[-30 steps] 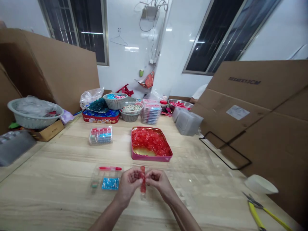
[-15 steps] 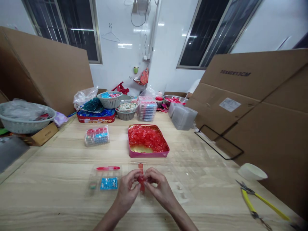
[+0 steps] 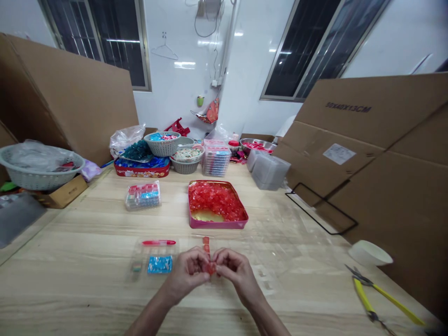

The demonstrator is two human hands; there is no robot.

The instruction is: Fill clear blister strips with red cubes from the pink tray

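Observation:
Both my left hand and my right hand pinch a small strip of translucent red pieces between their fingertips, just above the table. Its lower part is hidden by my fingers, and small red cubes stick out upward. Straight ahead of my hands, a pink-rimmed tin tray holds a heap of similar red pieces. Left of my left hand lies an open clear plastic case with a red stick and a blue packet in it.
The light wooden table also bears a filled clear box. Yellow-handled scissors and a white bowl lie at the right. Baskets, tins and stacked trays stand at the back, with large cardboard sheets on both sides.
My hands have come closer together and sit slightly lower. Less of the red strip shows between them, and the view has shifted a little.

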